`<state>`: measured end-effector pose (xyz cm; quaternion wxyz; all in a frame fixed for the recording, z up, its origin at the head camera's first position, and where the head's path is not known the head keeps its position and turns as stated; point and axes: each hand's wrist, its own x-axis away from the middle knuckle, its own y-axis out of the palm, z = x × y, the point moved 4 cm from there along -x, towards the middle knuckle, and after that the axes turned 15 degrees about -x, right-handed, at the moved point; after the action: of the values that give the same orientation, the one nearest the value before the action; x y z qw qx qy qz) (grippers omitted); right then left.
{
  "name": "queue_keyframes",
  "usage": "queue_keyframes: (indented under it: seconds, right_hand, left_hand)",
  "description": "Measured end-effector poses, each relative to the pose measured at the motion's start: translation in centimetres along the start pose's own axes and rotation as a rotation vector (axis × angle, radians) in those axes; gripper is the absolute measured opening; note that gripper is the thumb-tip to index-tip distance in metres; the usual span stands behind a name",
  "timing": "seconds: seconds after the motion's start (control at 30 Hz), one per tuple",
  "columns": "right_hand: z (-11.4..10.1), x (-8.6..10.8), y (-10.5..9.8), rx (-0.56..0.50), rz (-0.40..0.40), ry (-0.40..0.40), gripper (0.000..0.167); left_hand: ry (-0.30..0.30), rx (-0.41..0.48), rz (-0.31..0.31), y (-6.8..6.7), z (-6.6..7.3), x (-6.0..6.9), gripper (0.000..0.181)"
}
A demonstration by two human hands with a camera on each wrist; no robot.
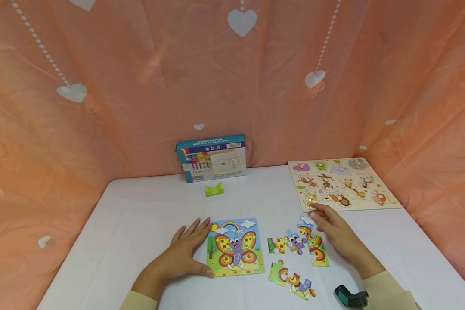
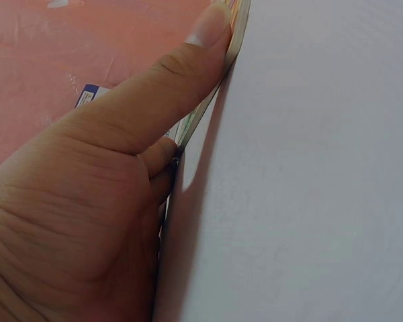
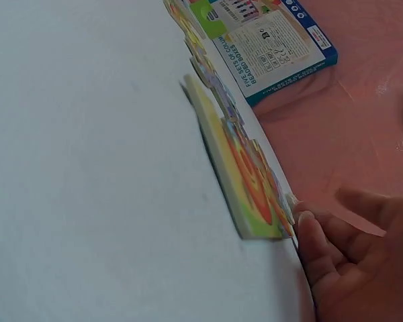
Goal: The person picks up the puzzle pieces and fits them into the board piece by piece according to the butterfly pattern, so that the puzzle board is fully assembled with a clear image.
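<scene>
In the head view, a square butterfly picture board lies flat. My left hand is spread along its left side, thumb at the lower left corner and fingertips at the upper left. The left wrist view shows the thumb against the board's edge. To the right lie loose butterfly puzzle pieces, some joined along the right side. My right hand has its fingertips beside the cloud piece at the top; the right wrist view shows these fingers loosely bent just past the pieces.
A wooden animal peg board lies at the back right. At the back centre stands a beaded-boxes carton, with a green plastic piece in front. A dark strap-like object is near the right forearm. A curtain surrounds the white table.
</scene>
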<state>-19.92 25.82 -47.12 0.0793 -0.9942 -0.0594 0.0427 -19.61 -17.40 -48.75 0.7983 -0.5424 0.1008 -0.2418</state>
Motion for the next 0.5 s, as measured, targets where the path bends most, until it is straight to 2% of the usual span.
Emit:
queue_keyframes:
  seconds: [0.13,0.27,0.37,0.5]
  right_hand:
    - [0.5,-0.1,0.4,0.200,-0.038,-0.008,0.063]
    - [0.6,-0.1,0.7,0.325,-0.036,-0.028,0.060]
    - [0.4,0.0,0.9,0.357,-0.026,-0.044,0.052]
    - [0.2,0.1,1.2,0.346,-0.004,-0.052,0.046]
  left_hand:
    - [-0.004,0.001,-0.004,0.1,-0.1,0.0,0.131]
    - [-0.003,0.004,-0.001,0.0,0.0,0.0,0.131]
    - [-0.004,0.006,0.000,-0.1,0.1,0.0,0.131]
    - [-0.001,0.006,0.003,-0.1,0.1,0.1,0.130]
